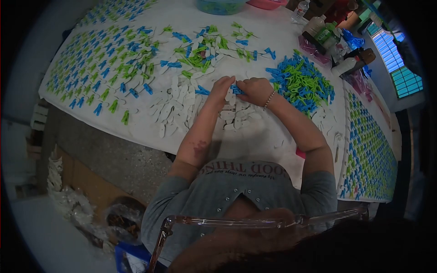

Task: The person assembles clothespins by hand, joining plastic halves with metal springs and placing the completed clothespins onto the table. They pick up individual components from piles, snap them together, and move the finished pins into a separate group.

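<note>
My left hand (221, 92) and my right hand (256, 91) meet over the middle of the table. Their fingers close from both sides on a blue clothespin (236, 89), mostly covered by the fingers. Flat white plastic pieces (174, 107) lie loose to the left of and beneath my hands. Another blue clothespin (202, 91) rests on the table just left of my left hand. Beside my right hand is a large heap of blue and green clothespins (302, 79). Whether a white piece is also in my fingers is hidden.
Rows of blue and green clothespins (98, 68) cover the table's left side, with a looser pile (200, 52) beyond my hands. More rows (368, 150) fill a surface at right. Bottles (325, 34) stand back right. A blue basin (221, 6) and pink basin (268, 3) sit at the far edge.
</note>
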A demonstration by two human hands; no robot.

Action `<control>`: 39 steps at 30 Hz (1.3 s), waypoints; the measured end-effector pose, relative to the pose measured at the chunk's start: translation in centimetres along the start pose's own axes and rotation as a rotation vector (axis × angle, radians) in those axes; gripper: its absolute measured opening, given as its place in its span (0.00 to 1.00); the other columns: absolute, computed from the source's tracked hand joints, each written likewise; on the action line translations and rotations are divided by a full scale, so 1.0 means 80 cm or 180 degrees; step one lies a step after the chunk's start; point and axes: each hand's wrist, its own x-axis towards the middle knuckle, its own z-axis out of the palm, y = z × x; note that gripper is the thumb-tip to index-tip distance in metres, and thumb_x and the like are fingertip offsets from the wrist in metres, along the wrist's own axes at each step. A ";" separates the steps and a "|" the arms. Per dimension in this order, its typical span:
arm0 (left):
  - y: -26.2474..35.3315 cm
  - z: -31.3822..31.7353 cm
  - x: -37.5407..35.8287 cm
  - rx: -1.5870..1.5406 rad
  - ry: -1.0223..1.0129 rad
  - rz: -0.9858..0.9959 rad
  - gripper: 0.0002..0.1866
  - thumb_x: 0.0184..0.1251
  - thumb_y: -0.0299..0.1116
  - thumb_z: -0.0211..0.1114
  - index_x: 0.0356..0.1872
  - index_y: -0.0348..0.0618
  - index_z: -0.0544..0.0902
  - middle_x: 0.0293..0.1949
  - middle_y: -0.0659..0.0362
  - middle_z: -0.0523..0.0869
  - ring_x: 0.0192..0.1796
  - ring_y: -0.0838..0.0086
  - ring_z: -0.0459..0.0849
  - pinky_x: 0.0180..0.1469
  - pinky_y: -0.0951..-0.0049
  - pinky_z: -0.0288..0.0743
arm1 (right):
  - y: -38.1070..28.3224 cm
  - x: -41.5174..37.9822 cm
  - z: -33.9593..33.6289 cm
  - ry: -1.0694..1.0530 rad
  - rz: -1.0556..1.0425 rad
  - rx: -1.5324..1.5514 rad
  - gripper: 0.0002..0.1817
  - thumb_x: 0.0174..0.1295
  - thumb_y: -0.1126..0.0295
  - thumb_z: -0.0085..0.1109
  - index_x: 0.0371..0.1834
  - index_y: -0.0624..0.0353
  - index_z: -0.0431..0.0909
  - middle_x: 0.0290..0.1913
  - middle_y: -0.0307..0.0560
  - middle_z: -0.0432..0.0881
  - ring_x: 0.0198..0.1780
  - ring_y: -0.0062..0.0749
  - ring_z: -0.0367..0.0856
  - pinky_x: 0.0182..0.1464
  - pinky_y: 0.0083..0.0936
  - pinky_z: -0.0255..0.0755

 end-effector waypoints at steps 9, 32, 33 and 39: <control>-0.007 -0.031 0.030 -0.1488 0.0448 0.1067 0.13 0.71 0.43 0.51 0.36 0.43 0.72 0.28 0.63 0.74 0.25 0.79 0.72 0.27 0.78 0.66 | 0.017 -0.043 0.006 0.0294 0.1343 0.1985 0.18 0.55 0.53 0.61 0.30 0.58 0.73 0.22 0.46 0.78 0.22 0.36 0.77 0.26 0.30 0.68; -0.034 0.009 0.017 0.1301 0.0085 0.0763 0.11 0.65 0.37 0.58 0.38 0.40 0.72 0.24 0.56 0.78 0.24 0.67 0.78 0.31 0.70 0.71 | 0.212 -0.102 -0.009 0.0491 0.3374 -0.1076 0.25 0.55 0.54 0.61 0.53 0.56 0.74 0.49 0.60 0.77 0.48 0.50 0.78 0.45 0.39 0.73; -0.040 0.009 0.021 0.1285 0.0088 0.0757 0.11 0.65 0.37 0.58 0.38 0.40 0.72 0.24 0.56 0.78 0.24 0.67 0.78 0.31 0.70 0.71 | 0.210 -0.091 0.002 0.0698 0.2883 -0.0635 0.26 0.54 0.54 0.62 0.55 0.55 0.74 0.51 0.61 0.75 0.50 0.52 0.76 0.48 0.39 0.73; -0.057 0.008 0.026 0.2540 0.0328 0.1816 0.15 0.62 0.38 0.61 0.44 0.41 0.71 0.25 0.55 0.79 0.29 0.65 0.79 0.34 0.65 0.72 | 0.162 0.024 0.063 0.0369 0.1788 0.0902 0.27 0.55 0.54 0.61 0.57 0.51 0.72 0.49 0.60 0.74 0.51 0.51 0.73 0.54 0.39 0.69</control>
